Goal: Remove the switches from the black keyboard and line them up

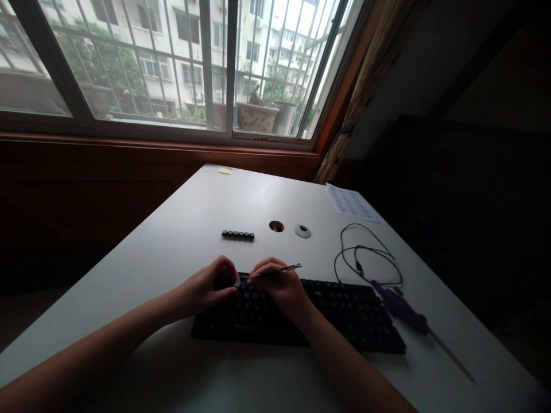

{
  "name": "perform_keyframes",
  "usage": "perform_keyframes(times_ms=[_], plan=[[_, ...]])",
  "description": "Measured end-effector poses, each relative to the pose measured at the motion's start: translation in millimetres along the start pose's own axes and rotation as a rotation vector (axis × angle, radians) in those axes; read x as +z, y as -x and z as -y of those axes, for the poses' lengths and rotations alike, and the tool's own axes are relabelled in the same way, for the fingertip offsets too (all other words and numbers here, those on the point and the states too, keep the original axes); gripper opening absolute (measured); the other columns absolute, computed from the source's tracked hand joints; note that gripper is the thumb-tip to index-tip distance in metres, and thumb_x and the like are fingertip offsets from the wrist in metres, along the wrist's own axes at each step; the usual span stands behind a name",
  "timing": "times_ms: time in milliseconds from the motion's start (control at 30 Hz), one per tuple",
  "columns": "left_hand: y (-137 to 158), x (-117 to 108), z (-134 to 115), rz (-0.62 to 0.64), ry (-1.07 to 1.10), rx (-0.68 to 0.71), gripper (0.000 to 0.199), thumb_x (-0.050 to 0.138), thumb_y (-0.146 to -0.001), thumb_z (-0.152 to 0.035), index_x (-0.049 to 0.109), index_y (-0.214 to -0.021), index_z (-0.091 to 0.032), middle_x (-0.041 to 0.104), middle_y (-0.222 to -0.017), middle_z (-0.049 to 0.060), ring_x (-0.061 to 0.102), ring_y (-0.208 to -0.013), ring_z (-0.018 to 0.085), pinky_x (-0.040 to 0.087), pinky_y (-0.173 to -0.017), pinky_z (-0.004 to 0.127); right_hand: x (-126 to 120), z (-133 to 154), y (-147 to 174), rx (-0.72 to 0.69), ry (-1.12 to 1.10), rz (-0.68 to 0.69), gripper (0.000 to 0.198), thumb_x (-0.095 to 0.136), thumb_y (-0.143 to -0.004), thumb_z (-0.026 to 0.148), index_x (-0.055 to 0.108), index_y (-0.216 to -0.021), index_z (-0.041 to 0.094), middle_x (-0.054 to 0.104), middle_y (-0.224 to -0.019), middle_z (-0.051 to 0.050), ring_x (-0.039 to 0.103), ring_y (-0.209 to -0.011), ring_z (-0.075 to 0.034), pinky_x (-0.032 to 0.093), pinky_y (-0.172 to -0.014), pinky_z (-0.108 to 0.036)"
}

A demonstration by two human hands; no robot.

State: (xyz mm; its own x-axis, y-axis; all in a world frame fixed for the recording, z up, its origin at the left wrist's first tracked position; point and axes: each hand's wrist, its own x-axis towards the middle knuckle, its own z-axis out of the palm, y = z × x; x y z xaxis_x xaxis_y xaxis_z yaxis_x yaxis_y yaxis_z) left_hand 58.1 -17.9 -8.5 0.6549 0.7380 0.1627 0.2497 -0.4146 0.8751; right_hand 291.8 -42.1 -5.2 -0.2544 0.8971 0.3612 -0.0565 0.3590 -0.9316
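A black keyboard (344, 310) lies across the white desk, partly covered by my hands and right forearm. Over its upper left part, my left hand (217, 284) has thumb and index finger curled around a small greyish keycap (237, 283). Close beside it, my right hand (278, 284) grips a slim pen-like tool (288, 268) with a metallic end pointing up to the right. The tool's other tip reaches toward the keys near my left fingertips. Beyond the keyboard, several black keycaps (238, 235) stand in a neat row.
A round cable hole (276, 226) and its grey cover (302, 231) are past my hands. A black cable (365, 248) loops at the right. Next to the keyboard lies a purple duster (402, 310) with a thin handle. Printed paper (353, 203) and a yellow note (225, 170) lie farther back.
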Motion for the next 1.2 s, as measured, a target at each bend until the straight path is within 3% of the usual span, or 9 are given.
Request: perform_keyframes(times_ms=[100,233,333,533,667,800,933,1000,1200], plan=[[0,-2,3,-0.033,0.083,0.015,0.021,0.059,-0.094,-0.033,0.053,-0.108,-0.018,0.064,-0.101,0.007,0.062,-0.089,0.019,0.051,-0.080,0.035,-2,-1,1,-0.010,0.037,-0.028,0.004,0.074,-0.082,0.024,0.073,-0.085,0.023,0.066,-0.089,-0.003,0.065,-0.074,-0.015,0.057,-0.070,-0.032],[-2,-5,8,-0.107,0.276,0.046,0.020,0.058,-0.096,-0.033,0.055,-0.107,-0.017,0.064,-0.102,0.008,0.062,-0.096,0.021,0.049,-0.083,0.035,-3,-3,2,0.044,0.026,-0.036,0.018,0.071,-0.083,0.022,0.070,-0.101,0.024,0.069,-0.090,-0.003,0.066,-0.083,-0.018,0.055,-0.076,-0.034],[-4,-9,7,-0.158,0.362,-0.017,0.020,0.060,-0.095,-0.034,0.055,-0.105,-0.017,0.067,-0.101,0.008,0.062,-0.098,0.022,0.049,-0.082,0.035,-3,-2,2,0.043,0.046,-0.039,0.021,0.067,-0.085,0.022,0.068,-0.105,0.025,0.068,-0.090,-0.003,0.065,-0.084,-0.018,0.054,-0.077,-0.034],[-2,-13,2,-0.213,0.405,-0.153,0.025,0.062,-0.093,-0.036,0.060,-0.108,-0.017,0.068,-0.099,0.007,0.063,-0.095,0.022,0.050,-0.084,0.037,-7,3,3,-0.038,0.242,-0.143,0.021,0.055,-0.083,0.010,0.071,-0.083,0.024,0.057,-0.093,-0.003,0.056,-0.089,-0.018,0.048,-0.081,-0.034],[-3,-13,8,-0.242,0.468,-0.202,0.029,0.064,-0.092,-0.038,0.062,-0.111,-0.017,0.067,-0.103,0.009,0.063,-0.092,0.020,0.051,-0.082,0.036,-8,4,3,-0.067,0.245,-0.221,0.024,0.050,-0.078,0.004,0.064,-0.069,0.022,0.056,-0.092,-0.004,0.055,-0.088,-0.019,0.046,-0.079,-0.034],[-5,-13,13,-0.256,0.545,-0.192,0.027,0.063,-0.092,-0.038,0.061,-0.109,-0.016,0.068,-0.102,0.009,0.063,-0.086,0.018,0.051,-0.079,0.034,-6,3,3,-0.062,0.158,-0.212,0.024,0.046,-0.079,0.004,0.056,-0.066,0.021,0.057,-0.079,-0.002,0.055,-0.077,-0.018,0.044,-0.072,-0.033],[-5,-14,10,-0.241,0.548,-0.196,0.022,0.065,-0.092,-0.036,0.063,-0.099,-0.015,0.070,-0.097,0.007,0.062,-0.081,0.016,0.050,-0.076,0.031,-4,-1,5,-0.006,0.095,-0.208,0.021,0.043,-0.086,0.010,0.051,-0.069,0.022,0.049,-0.070,0.001,0.042,-0.059,-0.014,0.036,-0.057,-0.029],[-5,-14,7,-0.231,0.538,-0.195,0.021,0.066,-0.091,-0.035,0.063,-0.098,-0.015,0.070,-0.094,0.006,0.062,-0.080,0.015,0.049,-0.075,0.029,-4,-1,7,0.003,0.101,-0.194,0.020,0.042,-0.085,0.010,0.051,-0.071,0.021,0.047,-0.069,0.001,0.039,-0.058,-0.013,0.034,-0.056,-0.028],[-3,-13,5,-0.206,0.479,-0.166,0.022,0.064,-0.092,-0.036,0.064,-0.100,-0.015,0.070,-0.097,0.006,0.063,-0.082,0.016,0.050,-0.076,0.029,-3,7,9,-0.068,0.202,-0.090,0.024,0.046,-0.076,0.004,0.059,-0.087,0.021,0.053,-0.079,0.000,0.050,-0.071,-0.014,0.041,-0.063,-0.028]])
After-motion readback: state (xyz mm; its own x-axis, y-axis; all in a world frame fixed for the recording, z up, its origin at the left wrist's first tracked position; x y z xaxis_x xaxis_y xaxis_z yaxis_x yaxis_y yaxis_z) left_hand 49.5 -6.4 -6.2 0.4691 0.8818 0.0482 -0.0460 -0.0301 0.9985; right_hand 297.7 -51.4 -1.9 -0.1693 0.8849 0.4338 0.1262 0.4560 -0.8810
